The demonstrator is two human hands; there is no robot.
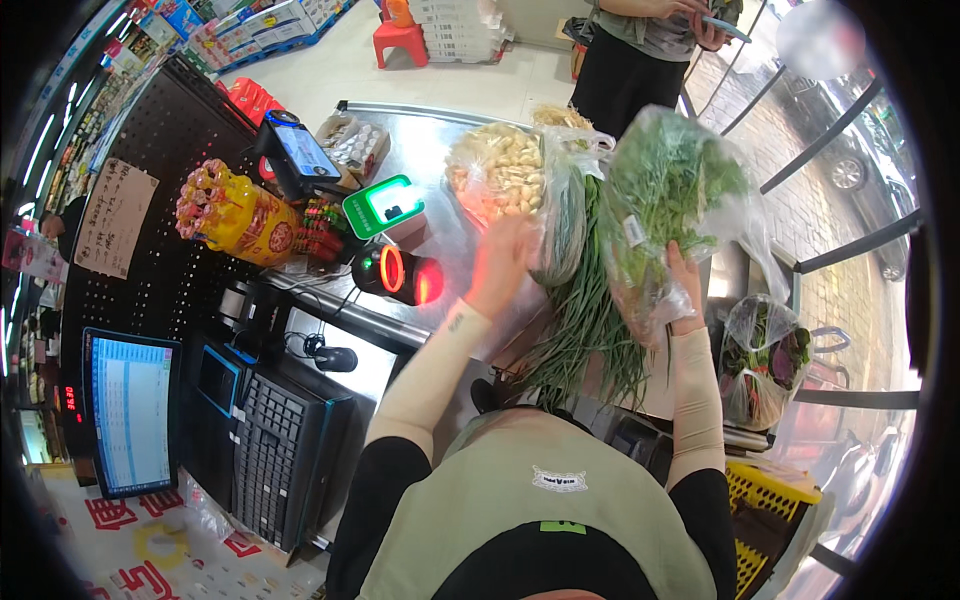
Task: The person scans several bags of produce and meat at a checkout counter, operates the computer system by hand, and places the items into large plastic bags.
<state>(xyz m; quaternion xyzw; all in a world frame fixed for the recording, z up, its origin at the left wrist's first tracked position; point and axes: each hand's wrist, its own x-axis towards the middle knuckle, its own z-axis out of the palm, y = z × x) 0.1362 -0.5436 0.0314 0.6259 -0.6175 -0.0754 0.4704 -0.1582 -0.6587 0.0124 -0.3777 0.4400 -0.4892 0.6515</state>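
My right hand point(684, 289) grips a clear plastic bag of leafy greens point(664, 195), raised over the right side of the metal counter point(420, 142). A small white label shows on this bag. My left hand point(501, 262) is at the lower edge of a clear bag of pale, peanut-like pieces point(501, 169). Its fingers are blurred, so I cannot tell whether they hold the plastic. Between my hands lies a bunch of long green stalks point(589, 315), its leaf ends hanging towards me. Beside it is a bag with green contents point(562, 240).
Left of my hands stand a lit black scanner point(397, 274), a green-framed box point(384, 206), a small screen point(300, 154) and a yellow lollipop tub point(240, 214). A keyboard point(270, 450) and monitor point(131, 412) are nearer. Another bagged vegetable point(765, 360) sits right. A person point(637, 60) stands opposite.
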